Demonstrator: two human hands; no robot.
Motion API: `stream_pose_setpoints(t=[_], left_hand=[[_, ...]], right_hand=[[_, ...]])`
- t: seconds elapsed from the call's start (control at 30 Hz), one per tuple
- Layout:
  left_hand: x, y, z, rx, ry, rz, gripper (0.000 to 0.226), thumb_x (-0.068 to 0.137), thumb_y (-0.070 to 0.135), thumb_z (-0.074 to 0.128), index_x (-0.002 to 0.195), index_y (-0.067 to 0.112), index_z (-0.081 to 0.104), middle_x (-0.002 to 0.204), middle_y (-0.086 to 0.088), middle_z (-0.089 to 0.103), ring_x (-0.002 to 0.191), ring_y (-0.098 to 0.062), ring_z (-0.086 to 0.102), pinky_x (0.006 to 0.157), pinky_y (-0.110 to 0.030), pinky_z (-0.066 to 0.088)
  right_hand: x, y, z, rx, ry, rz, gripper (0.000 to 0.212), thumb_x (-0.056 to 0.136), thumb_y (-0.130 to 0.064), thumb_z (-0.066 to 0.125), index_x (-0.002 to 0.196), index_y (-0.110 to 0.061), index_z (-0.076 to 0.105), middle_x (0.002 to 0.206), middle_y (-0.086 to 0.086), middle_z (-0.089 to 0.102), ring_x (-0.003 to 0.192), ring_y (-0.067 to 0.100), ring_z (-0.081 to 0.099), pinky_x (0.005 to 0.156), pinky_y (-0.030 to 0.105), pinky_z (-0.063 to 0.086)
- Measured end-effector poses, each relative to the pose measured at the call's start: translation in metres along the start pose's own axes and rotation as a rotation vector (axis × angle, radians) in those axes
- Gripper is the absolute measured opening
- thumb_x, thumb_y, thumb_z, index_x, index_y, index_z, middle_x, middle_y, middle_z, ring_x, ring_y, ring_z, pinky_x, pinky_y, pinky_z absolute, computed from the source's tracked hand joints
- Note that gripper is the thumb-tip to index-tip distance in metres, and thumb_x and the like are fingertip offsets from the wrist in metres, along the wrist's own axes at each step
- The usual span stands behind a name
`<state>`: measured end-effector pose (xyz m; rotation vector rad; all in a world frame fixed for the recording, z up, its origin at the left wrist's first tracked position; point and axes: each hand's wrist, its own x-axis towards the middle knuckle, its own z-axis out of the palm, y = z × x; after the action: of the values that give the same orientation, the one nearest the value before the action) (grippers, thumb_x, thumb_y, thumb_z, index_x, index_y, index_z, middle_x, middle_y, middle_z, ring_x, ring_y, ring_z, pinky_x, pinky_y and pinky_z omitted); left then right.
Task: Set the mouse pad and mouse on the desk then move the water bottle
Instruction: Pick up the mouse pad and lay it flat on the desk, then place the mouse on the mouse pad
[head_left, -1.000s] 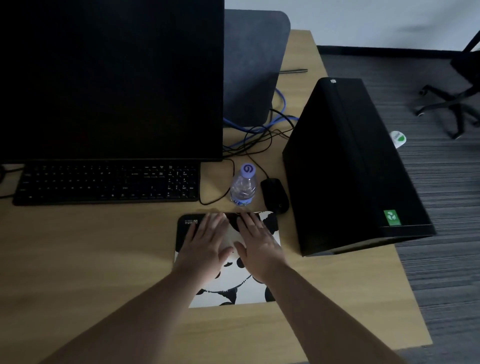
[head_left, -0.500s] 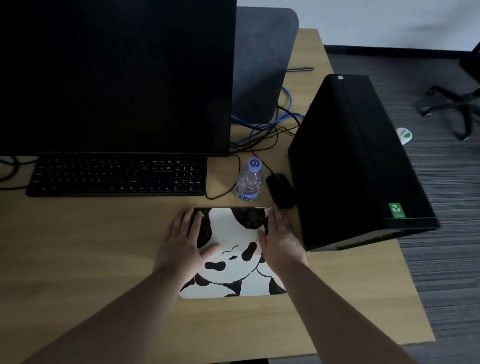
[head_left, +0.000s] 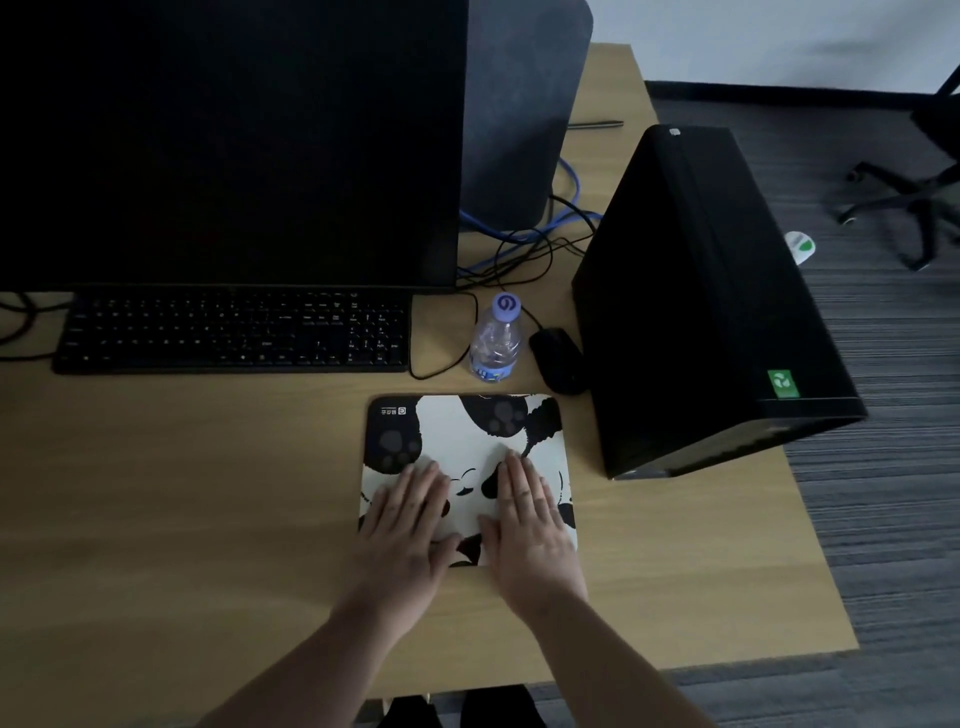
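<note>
Black-and-white panda artwork covers the mouse pad (head_left: 462, 452), which lies flat on the light wooden surface (head_left: 182, 493), toward its near right part. Both hands rest palm-down on the pad's near half. The left hand (head_left: 410, 525) lies flat with its fingers extended and slightly spread, on the pad's left side. The right hand (head_left: 524, 525) lies flat beside it, fingers extended and close together, on the pad's right side. Neither hand grips anything.

Just beyond the pad's far edge stands a clear water bottle (head_left: 496, 340), upright, with a pale purple cap. Just to the right of the bottle sits a black mouse (head_left: 558, 358), its cable running back toward a tangle of black and blue cables (head_left: 524, 239). The mouse is on the bare surface, not on the pad.

To the right of the pad and mouse stands a black computer tower (head_left: 711, 301) with a green sticker near its front. A black keyboard (head_left: 234, 330) lies to the left of the bottle, in front of a large dark monitor (head_left: 228, 140). Striped grey carpet (head_left: 883, 467) shows on the right.
</note>
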<state>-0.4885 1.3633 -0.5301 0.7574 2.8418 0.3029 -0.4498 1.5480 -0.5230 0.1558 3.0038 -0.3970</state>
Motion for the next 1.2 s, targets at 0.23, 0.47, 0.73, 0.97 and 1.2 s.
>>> stream_pose_setpoints(t=[0.23,0.47,0.73,0.97,1.2], left_hand=[[-0.010,-0.038,-0.007,0.029,-0.031,-0.075,0.070,0.103,0.058,0.019,0.162,0.021,0.020,0.172,0.000,0.016,0.160,-0.021,0.004,0.125,-0.042,0.012],[-0.019,-0.055,-0.017,0.052,0.032,-0.065,0.072,0.101,0.054,0.030,0.159,0.010,0.031,0.169,-0.006,0.026,0.155,-0.024,0.021,0.124,-0.044,0.013],[0.038,-0.009,-0.053,-0.081,0.201,-0.258,0.051,0.093,0.042,0.043,0.123,0.005,0.063,0.127,-0.019,0.060,0.109,-0.038,0.056,0.093,-0.049,0.050],[0.104,0.046,-0.083,-0.596,0.139,-0.193,0.027,0.099,0.027,0.060,0.119,0.010,0.061,0.117,-0.005,0.063,0.100,-0.021,0.066,0.081,-0.035,0.053],[0.142,0.075,-0.084,-0.784,0.015,-0.143,0.025,0.099,0.024,0.048,0.122,0.028,0.058,0.120,0.004,0.067,0.107,-0.013,0.067,0.091,-0.040,0.055]], right_hand=[[-0.014,0.031,-0.009,0.002,0.003,0.043,0.067,0.106,-0.042,0.030,0.160,-0.010,0.007,0.169,0.003,0.003,0.155,0.014,-0.004,0.123,0.039,0.011],[-0.014,0.029,-0.010,0.019,0.030,0.079,0.061,0.106,-0.038,0.022,0.159,-0.010,0.012,0.168,0.002,0.005,0.155,0.015,0.001,0.124,0.036,0.009],[0.027,0.017,-0.052,0.144,0.245,0.239,0.029,0.092,-0.014,0.061,0.118,-0.001,0.058,0.114,0.018,0.061,0.101,0.037,0.063,0.085,0.045,0.056],[0.076,0.015,-0.087,0.205,0.374,0.248,0.035,0.091,-0.020,0.065,0.120,-0.001,0.059,0.109,0.017,0.061,0.094,0.036,0.062,0.075,0.041,0.055],[0.103,0.019,-0.094,0.240,0.323,0.327,0.048,0.093,-0.027,0.064,0.130,0.002,0.054,0.121,0.020,0.059,0.106,0.038,0.062,0.085,0.044,0.055]])
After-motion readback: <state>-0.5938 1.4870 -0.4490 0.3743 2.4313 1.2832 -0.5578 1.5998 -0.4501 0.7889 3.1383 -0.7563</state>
